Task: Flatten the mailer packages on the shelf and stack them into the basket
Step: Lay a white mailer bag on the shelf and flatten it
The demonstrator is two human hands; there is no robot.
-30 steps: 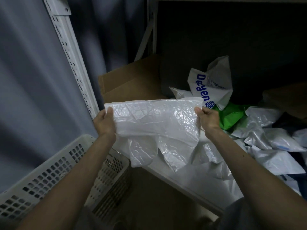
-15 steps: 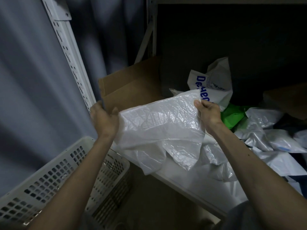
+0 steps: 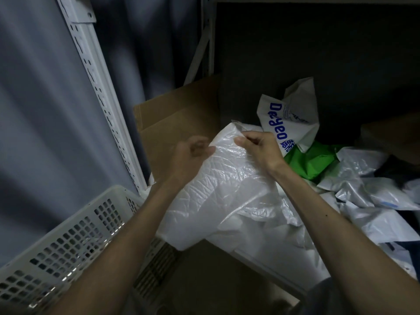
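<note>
We see both hands raised over the front-left corner of the shelf (image 3: 272, 272), holding one crumpled white mailer (image 3: 227, 189) between them.

The left hand (image 3: 193, 153) has its fingers curled, and it grips the mailer's upper left edge. The right hand (image 3: 259, 148) pinches the upper edge between thumb and bent fingers, close beside the left hand. We therefore read both hands as closed on the same mailer, with no wide spread of fingers.

The mailer hangs from this grip above the shelf. Its wrinkled body slopes down towards us, and its lower fold drapes past the shelf's front edge.

At the back left of the shelf stands an open cardboard box (image 3: 177, 123), directly behind the hands. Further right along the shelf we note a white mailer with blue lettering (image 3: 293, 114), propped up and creased. A green mailer (image 3: 311, 162) lies just in front of it, and a loose heap of silvery mailers (image 3: 363, 189) lies beyond.

The perforated white basket (image 3: 68, 235) sits below the shelf and to its left, beside the shelf's slotted upright (image 3: 102, 98). We cannot tell what the basket holds. A grey curtain (image 3: 45, 110) hangs to the left of the shelf.
</note>
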